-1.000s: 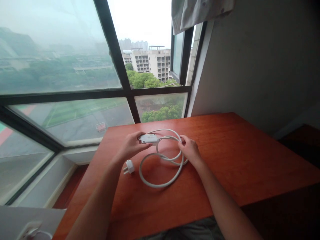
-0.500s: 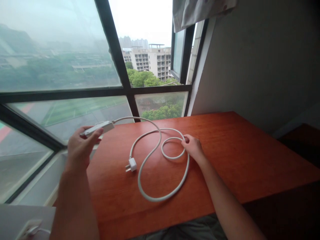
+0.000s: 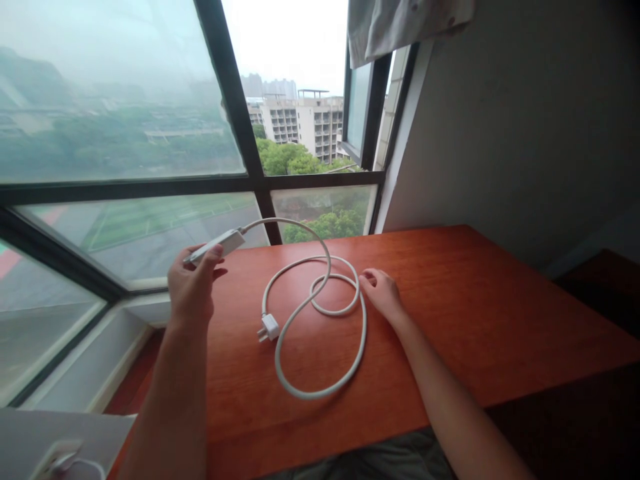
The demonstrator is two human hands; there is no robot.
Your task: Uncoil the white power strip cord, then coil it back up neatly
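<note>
My left hand (image 3: 193,287) is raised over the table's left edge and grips a flat white socket block (image 3: 220,244) by its end. From the block a thick white cable (image 3: 320,390) arcs down and lies in loops on the red-brown wooden table (image 3: 475,313). Its white plug (image 3: 269,327) rests on the table inside the loops. My right hand (image 3: 383,292) lies on the table just right of the small loop, fingers curled loosely, touching or almost touching the cable.
A large window with dark frames (image 3: 240,133) runs behind and left of the table. A grey wall (image 3: 525,120) stands to the right. A white surface with a small white device and cord (image 3: 60,457) shows at the bottom left.
My left hand lifted the socket block off the table and swung it left, then back a little to the right. The coil spread into wider loops. My right hand eased off the cable.
</note>
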